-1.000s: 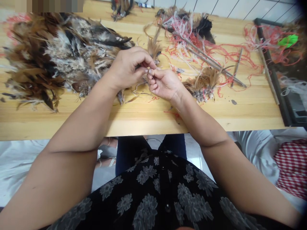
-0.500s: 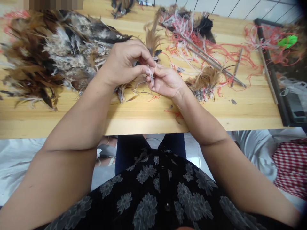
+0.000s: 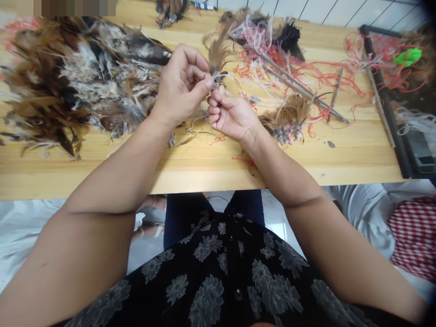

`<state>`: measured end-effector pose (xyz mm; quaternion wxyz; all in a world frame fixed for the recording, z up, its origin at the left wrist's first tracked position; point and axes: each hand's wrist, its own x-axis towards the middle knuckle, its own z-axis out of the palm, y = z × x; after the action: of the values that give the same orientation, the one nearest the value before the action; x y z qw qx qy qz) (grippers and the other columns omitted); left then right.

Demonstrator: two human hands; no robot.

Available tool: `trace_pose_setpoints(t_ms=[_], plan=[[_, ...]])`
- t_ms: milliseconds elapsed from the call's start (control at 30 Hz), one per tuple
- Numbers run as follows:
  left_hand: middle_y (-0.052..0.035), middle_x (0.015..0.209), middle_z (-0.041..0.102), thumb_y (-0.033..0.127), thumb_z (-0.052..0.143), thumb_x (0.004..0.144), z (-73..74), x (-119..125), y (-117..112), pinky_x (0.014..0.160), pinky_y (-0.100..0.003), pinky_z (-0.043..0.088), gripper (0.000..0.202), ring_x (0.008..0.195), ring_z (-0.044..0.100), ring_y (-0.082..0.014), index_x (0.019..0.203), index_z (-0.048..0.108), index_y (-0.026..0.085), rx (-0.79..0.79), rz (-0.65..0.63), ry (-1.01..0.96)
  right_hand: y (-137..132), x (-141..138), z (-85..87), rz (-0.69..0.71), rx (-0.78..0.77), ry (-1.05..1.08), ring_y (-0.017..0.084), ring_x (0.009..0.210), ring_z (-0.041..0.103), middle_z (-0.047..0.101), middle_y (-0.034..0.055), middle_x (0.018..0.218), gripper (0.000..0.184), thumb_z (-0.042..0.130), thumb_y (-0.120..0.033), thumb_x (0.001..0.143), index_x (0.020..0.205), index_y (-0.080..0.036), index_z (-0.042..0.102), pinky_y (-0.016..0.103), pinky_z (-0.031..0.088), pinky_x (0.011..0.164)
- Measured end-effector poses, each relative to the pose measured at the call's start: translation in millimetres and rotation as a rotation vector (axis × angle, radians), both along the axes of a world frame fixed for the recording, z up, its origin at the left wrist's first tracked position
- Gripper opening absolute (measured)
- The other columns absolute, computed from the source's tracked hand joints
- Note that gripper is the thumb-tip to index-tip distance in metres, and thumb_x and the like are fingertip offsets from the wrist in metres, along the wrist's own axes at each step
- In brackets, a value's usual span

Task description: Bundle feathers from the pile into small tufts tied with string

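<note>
My left hand pinches thumb against fingers at the base of a small brown feather bundle, which points away from me. A thin white plastic strip crosses that base. Close beside it, my right hand is curled palm up, thumb pressed on the index finger. It appears to grip an end of the strip, though the fingers hide most of it. Left of my hands lies a large pile of brown, black and grey-white feathers. Another tied feather bundle lies beside my right wrist.
Red and white plastic strips lie tangled at the back, with thin sticks across them. A dark-framed tray at the right holds feathers, strips and a bright green piece. All rest on the wooden table.
My left hand has shifted slightly up, and the right fingers have curled in tighter. The white strip that hung over my right fingers now shows at the feather bundle's base.
</note>
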<state>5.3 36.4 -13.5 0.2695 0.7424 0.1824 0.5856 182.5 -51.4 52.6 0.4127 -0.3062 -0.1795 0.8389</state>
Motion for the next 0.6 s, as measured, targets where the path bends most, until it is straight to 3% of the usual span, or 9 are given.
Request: trace_pose_setpoints(t_ms=[100, 200, 367, 600], plan=[[-0.0003, 0.089, 0.07, 0.07, 0.087, 0.101, -1.5, -1.2, -0.3, 0.064, -0.029, 0.053, 0.059, 0.069, 0.071, -0.0162, 0.125, 0.063, 0.022, -0.064, -0.012, 0.022, 0.7, -1.5, -1.1, -0.016, -0.005, 0.038, 0.002, 0.052, 0.044, 0.047, -0.0096, 0.065, 0.04, 0.045, -0.025, 0.123, 0.083, -0.019, 0.047, 0.011, 0.035, 0.054], [-0.0044, 0.097, 0.072, 0.068, 0.082, 0.106, -1.3, -2.1, -2.8, 0.069, -0.03, 0.052, 0.054, 0.078, 0.07, -0.0174, 0.128, 0.069, 0.021, -0.002, 0.018, 0.08, -0.4, -3.9, -0.1, -0.024, -0.032, 0.043, 0.002, 0.051, 0.041, 0.044, -0.0101, 0.064, 0.04, 0.048, -0.023, 0.122, 0.083, -0.019, 0.046, 0.01, 0.033, 0.052], [-0.0039, 0.097, 0.067, 0.064, 0.087, 0.104, -3.7, -1.0, -2.0, 0.07, -0.03, 0.049, 0.045, 0.08, 0.063, -0.0173, 0.113, 0.071, 0.023, 0.017, 0.062, 0.042, -2.7, -6.8, 2.4, -0.05, -0.076, 0.061, 0.002, 0.05, 0.041, 0.044, -0.0099, 0.065, 0.043, 0.043, -0.031, 0.125, 0.083, -0.019, 0.047, 0.011, 0.033, 0.051], [-0.0039, 0.097, 0.071, 0.071, 0.088, 0.104, -5.1, -2.6, -4.5, 0.076, -0.032, 0.06, 0.055, 0.084, 0.071, -0.0181, 0.118, 0.075, 0.02, -0.098, -0.051, 0.085, 0.0, -5.6, 0.2, -0.06, -0.078, 0.013, 0.006, 0.052, 0.036, 0.046, -0.0095, 0.065, 0.036, 0.05, -0.023, 0.12, 0.084, -0.021, 0.047, 0.013, 0.031, 0.051]])
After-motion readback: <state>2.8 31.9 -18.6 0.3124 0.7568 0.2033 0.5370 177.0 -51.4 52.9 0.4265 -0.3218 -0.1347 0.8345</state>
